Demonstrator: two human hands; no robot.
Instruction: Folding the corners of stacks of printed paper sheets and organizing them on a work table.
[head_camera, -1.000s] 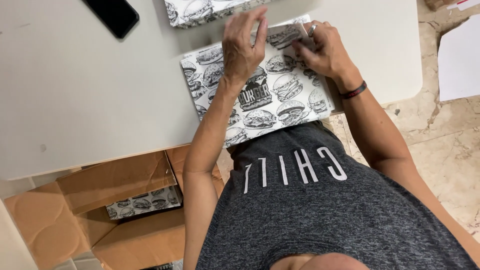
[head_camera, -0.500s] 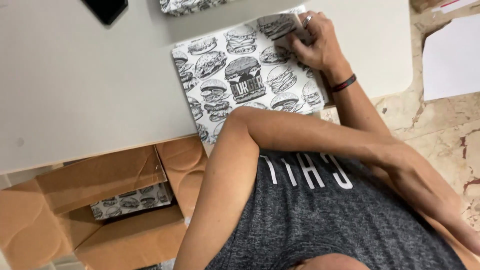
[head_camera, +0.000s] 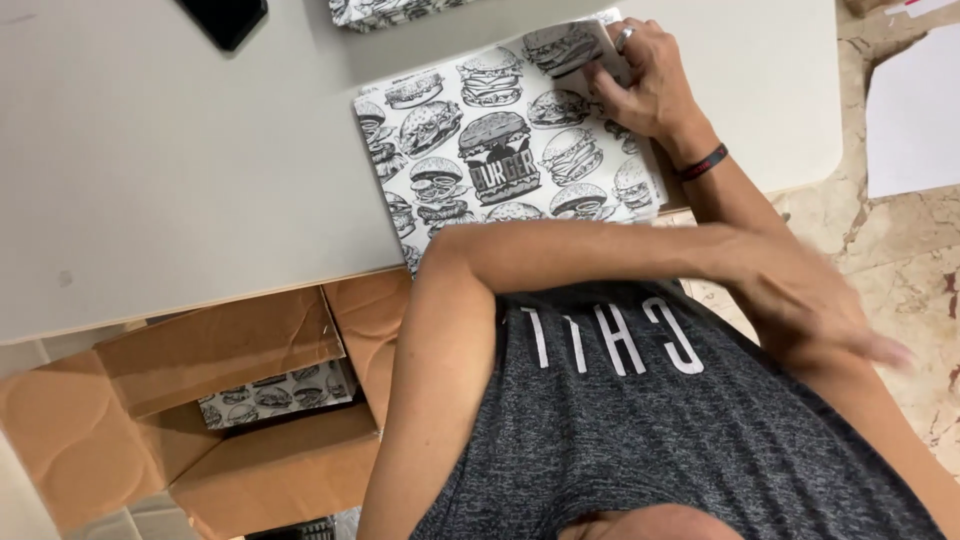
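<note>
One flat burger-printed sheet (head_camera: 500, 150) lies on the white worktop (head_camera: 150, 170), its near edge overhanging. The right hand (head_camera: 645, 85) pinches its far right corner, fingers closed on the paper. The left hand (head_camera: 820, 320), blurred, crosses the body with fingers spread, holding nothing. One open cardboard box (head_camera: 200, 420) below holds more printed sheets; a second printed stack (head_camera: 390, 10) and one black phone (head_camera: 225, 15) lie beyond.

White sheet (head_camera: 500, 150) printed with black-and-grey burger drawings; pale grey table (head_camera: 150, 170); brown cardboard box (head_camera: 200, 440); black phone (head_camera: 225, 15); dark heathered grey shirt (head_camera: 650, 430).
</note>
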